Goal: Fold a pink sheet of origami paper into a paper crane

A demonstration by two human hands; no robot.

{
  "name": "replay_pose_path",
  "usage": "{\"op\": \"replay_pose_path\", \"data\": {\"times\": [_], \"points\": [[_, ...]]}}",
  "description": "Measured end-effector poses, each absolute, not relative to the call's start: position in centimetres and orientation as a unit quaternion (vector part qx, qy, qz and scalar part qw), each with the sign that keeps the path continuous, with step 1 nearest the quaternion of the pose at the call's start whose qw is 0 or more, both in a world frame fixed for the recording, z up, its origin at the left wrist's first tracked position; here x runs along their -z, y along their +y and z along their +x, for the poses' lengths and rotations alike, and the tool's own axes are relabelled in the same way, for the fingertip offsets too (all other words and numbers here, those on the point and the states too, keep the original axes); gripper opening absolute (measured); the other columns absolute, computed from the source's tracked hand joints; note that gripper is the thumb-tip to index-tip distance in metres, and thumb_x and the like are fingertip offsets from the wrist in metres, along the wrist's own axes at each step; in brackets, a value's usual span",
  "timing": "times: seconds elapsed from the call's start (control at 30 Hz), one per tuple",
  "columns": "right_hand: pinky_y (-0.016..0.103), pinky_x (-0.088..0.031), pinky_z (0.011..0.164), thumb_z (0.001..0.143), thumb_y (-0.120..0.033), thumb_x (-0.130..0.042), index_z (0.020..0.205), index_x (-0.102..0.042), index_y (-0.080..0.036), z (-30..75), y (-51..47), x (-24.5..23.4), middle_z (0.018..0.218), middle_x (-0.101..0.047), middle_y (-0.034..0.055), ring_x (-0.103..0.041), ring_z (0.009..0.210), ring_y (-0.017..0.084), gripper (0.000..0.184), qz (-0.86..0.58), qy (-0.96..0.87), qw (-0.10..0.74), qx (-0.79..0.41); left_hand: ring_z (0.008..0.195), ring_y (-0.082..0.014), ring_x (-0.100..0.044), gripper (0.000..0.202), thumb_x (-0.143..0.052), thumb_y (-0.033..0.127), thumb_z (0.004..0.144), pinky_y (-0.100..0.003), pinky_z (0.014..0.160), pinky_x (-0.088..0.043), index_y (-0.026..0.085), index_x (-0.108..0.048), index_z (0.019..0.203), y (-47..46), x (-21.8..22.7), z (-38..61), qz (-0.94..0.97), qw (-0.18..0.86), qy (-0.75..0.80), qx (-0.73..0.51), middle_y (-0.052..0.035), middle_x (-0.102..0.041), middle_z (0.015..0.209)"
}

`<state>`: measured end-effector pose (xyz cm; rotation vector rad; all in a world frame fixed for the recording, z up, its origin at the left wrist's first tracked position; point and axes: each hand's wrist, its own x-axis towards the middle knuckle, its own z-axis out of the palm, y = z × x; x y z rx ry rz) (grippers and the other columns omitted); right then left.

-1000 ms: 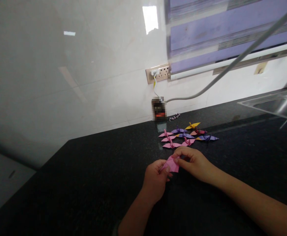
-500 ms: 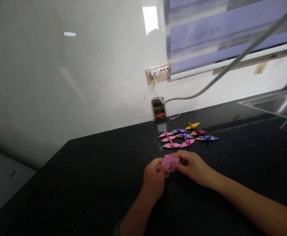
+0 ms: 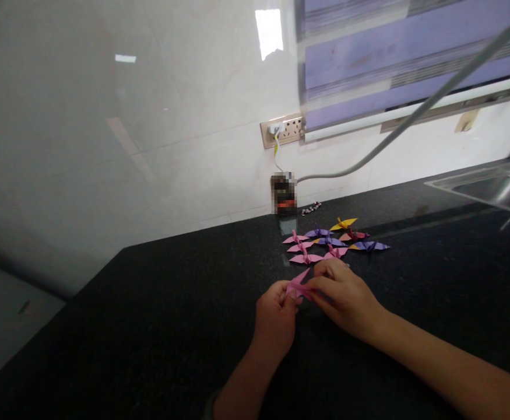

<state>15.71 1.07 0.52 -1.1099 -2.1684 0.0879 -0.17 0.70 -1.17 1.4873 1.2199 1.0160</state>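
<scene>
A partly folded pink origami paper (image 3: 297,286) is held up between both hands, above the dark countertop (image 3: 185,309). My left hand (image 3: 276,312) pinches its left side between thumb and fingers. On the right side, the thumb and fingertips of my right hand (image 3: 342,294) are closed on a narrow pink fold. Just beyond the hands stand several finished paper cranes: pink ones such as this pink crane (image 3: 306,258), purple ones like this purple crane (image 3: 369,246), a yellow crane (image 3: 344,224) and a reddish crane (image 3: 354,235). My right hand's knuckles come close to the front pink cranes.
A pixelated dark object (image 3: 283,193) stands against the wall, a small beaded string (image 3: 311,209) beside it. A plug sits in the wall socket (image 3: 282,130). A thick grey cable (image 3: 394,133) crosses the upper right. The metal sink (image 3: 495,184) lies at far right.
The pink paper was a wider, flatter shape and now shows a pointed flap with a narrow fold drawn to the right. My right hand has turned and shifted its pinch on it.
</scene>
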Motion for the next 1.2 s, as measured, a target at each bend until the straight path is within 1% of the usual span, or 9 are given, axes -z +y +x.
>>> {"op": "replay_pose_path", "data": {"times": [0.13,0.2,0.33,0.57,0.7,0.83,0.93,1.07,1.2], "points": [[0.030,-0.039,0.064,0.075,-0.021,-0.049,0.072,-0.060,-0.018,15.5,0.8,-0.6,0.082,-0.048,0.0073,-0.044,0.076,0.018,0.012,-0.458,-0.820,0.343,-0.019,0.074,-0.0175,-0.057,0.026,-0.040,0.033,0.080,-0.027,0.063,-0.043,0.018,-0.058,0.091,0.4,0.8,-0.1,0.623,0.432,0.496,-0.423,-0.0059,-0.063,0.080],[0.032,-0.040,0.070,0.072,-0.020,-0.053,0.073,-0.060,-0.019,15.5,1.0,-0.4,0.087,-0.048,0.0072,-0.045,0.083,0.019,0.006,-0.460,-0.806,0.368,-0.048,0.076,-0.0179,-0.057,0.026,-0.041,0.032,0.079,-0.027,0.065,-0.043,0.018,-0.059,0.092,0.3,0.6,0.0,0.624,0.427,0.495,-0.428,-0.0064,-0.063,0.082],[0.035,-0.038,0.078,0.069,-0.015,-0.056,0.078,-0.061,-0.020,15.6,1.8,0.1,0.093,-0.048,0.0067,-0.045,0.091,0.020,0.011,-0.456,-0.782,0.406,-0.121,0.078,-0.0180,-0.057,0.025,-0.043,0.031,0.078,-0.027,0.065,-0.044,0.018,-0.058,0.093,0.3,0.6,0.0,0.612,0.438,0.500,-0.429,-0.0060,-0.063,0.084],[0.032,-0.041,0.078,0.068,-0.019,-0.059,0.075,-0.061,-0.018,15.0,1.8,0.5,0.095,-0.050,0.0052,-0.049,0.090,0.017,0.008,-0.413,-0.704,0.469,-0.337,0.069,-0.0156,-0.058,0.027,-0.053,0.032,0.072,-0.025,0.057,-0.045,0.011,-0.056,0.088,0.1,0.2,0.8,0.534,0.588,0.460,-0.398,-0.0072,-0.062,0.076],[0.031,-0.042,0.077,0.066,-0.026,-0.062,0.078,-0.061,-0.016,15.0,1.8,0.2,0.094,-0.053,0.0056,-0.051,0.090,0.018,0.016,-0.397,-0.670,0.467,-0.419,0.069,-0.0145,-0.058,0.030,-0.055,0.035,0.070,-0.024,0.059,-0.046,0.011,-0.053,0.090,0.0,0.1,0.9,0.474,0.635,0.442,-0.420,-0.0078,-0.061,0.080],[0.031,-0.041,0.078,0.070,-0.027,-0.058,0.075,-0.063,-0.017,15.1,1.9,0.1,0.089,-0.055,0.0047,-0.051,0.088,0.017,0.012,-0.401,-0.681,0.462,-0.402,0.071,-0.0140,-0.058,0.029,-0.052,0.034,0.073,-0.024,0.061,-0.046,0.012,-0.052,0.091,0.1,0.2,0.7,0.450,0.640,0.423,-0.457,-0.0091,-0.061,0.087],[0.032,-0.040,0.080,0.075,-0.026,-0.053,0.071,-0.064,-0.018,15.2,1.9,0.2,0.091,-0.055,0.0049,-0.051,0.088,0.017,0.013,-0.405,-0.691,0.465,-0.378,0.072,-0.0155,-0.059,0.032,-0.054,0.035,0.072,-0.024,0.060,-0.046,0.011,-0.053,0.094,0.1,0.1,0.6,0.460,0.635,0.436,-0.442,-0.0102,-0.061,0.090],[0.031,-0.042,0.076,0.077,-0.028,-0.051,0.068,-0.063,-0.017,15.1,1.8,-0.1,0.088,-0.056,0.0053,-0.052,0.083,0.016,0.018,-0.397,-0.689,0.475,-0.378,0.065,-0.0155,-0.060,0.033,-0.053,0.036,0.072,-0.022,0.053,-0.044,0.009,-0.056,0.091,0.0,-0.1,0.7,0.497,0.601,0.471,-0.411,-0.0100,-0.063,0.081],[0.030,-0.041,0.076,0.079,-0.029,-0.047,0.071,-0.064,-0.018,15.1,1.7,-0.5,0.087,-0.055,0.0047,-0.052,0.084,0.016,0.022,-0.375,-0.702,0.458,-0.396,0.063,-0.0149,-0.059,0.033,-0.050,0.036,0.073,-0.023,0.053,-0.044,0.009,-0.057,0.090,-0.1,-0.1,0.8,0.498,0.608,0.469,-0.402,-0.0095,-0.063,0.078]]}}
